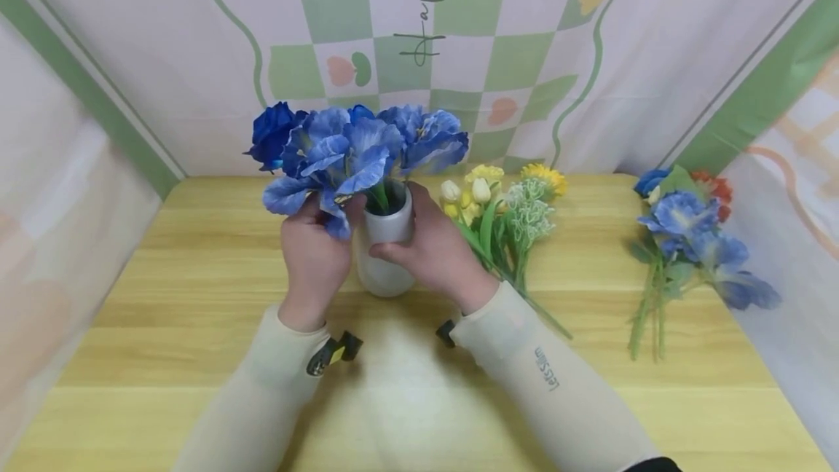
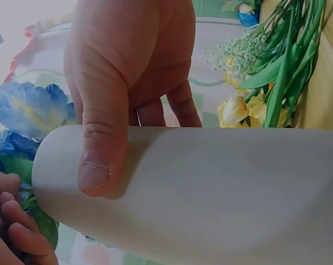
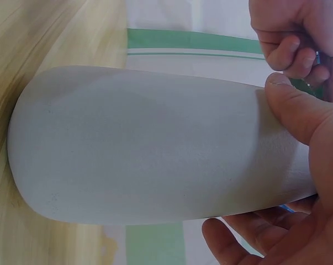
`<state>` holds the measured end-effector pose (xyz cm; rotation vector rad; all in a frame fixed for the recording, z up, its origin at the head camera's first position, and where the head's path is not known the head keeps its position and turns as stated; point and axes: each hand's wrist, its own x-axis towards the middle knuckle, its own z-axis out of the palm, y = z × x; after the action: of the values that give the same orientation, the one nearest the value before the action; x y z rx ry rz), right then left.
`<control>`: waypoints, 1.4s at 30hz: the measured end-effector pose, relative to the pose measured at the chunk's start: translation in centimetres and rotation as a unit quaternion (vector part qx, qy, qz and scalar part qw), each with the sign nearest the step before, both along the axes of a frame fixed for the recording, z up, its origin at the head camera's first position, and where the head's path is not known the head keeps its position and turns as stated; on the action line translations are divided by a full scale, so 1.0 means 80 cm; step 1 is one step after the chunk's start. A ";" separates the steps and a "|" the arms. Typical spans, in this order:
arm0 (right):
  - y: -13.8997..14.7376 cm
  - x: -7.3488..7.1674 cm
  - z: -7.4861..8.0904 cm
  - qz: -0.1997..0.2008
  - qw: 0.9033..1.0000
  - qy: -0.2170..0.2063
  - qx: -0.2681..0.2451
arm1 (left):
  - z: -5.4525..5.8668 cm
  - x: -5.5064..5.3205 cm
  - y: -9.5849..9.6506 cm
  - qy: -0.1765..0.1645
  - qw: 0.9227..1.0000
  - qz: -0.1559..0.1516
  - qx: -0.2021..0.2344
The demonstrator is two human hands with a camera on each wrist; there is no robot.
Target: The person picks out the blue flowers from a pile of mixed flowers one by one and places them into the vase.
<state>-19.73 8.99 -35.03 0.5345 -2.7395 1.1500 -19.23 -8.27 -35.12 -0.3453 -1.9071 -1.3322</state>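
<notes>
A white vase [image 1: 385, 272] stands upright on the table, blue irises [image 1: 367, 148] and a deep blue rose [image 1: 272, 135] clustered over its mouth. My right hand [image 1: 440, 246] grips the vase near the rim, its thumb [image 3: 296, 107] across the near side and fingers round the other. Beside the mouth, my left hand [image 1: 316, 257] has its fingers curled round a flower stem under the blue petals. In the left wrist view, green leaves [image 2: 42, 226] show between that hand and the vase mouth. Petals hide part of the left fingers.
Yellow and white flowers [image 1: 488, 199] with green stems lie on the table [image 1: 197, 384] right of the vase. Farther right, a bunch of blue and red flowers [image 1: 688, 231] overhangs the table edge. A checked cloth [image 1: 459, 20] hangs behind.
</notes>
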 end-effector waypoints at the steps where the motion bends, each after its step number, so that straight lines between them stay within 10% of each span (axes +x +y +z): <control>1: 0.000 0.000 0.000 0.000 1.000 0.000 0.001 | 0.000 -0.001 -0.001 0.005 1.000 0.000 0.000; 16: 0.000 0.000 0.000 0.005 1.000 0.002 0.004 | -0.006 -0.002 -0.006 -0.081 0.995 -0.059 0.010; 27: 0.001 0.000 0.000 0.004 1.000 -0.007 0.002 | -0.004 -0.002 -0.008 -0.219 0.957 -0.126 0.142; 34: 0.014 0.001 0.002 0.029 0.999 -0.014 0.032 | -0.011 0.005 -0.012 -0.186 0.971 -0.126 0.077; 42: 0.094 0.034 0.007 0.010 0.985 -0.041 0.168 | -0.038 0.021 -0.054 -0.260 0.958 -0.116 0.024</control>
<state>-16.99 16.51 -34.49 0.5630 -3.0243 0.7286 -17.58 -12.59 -38.13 -0.2114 -2.3103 -1.7526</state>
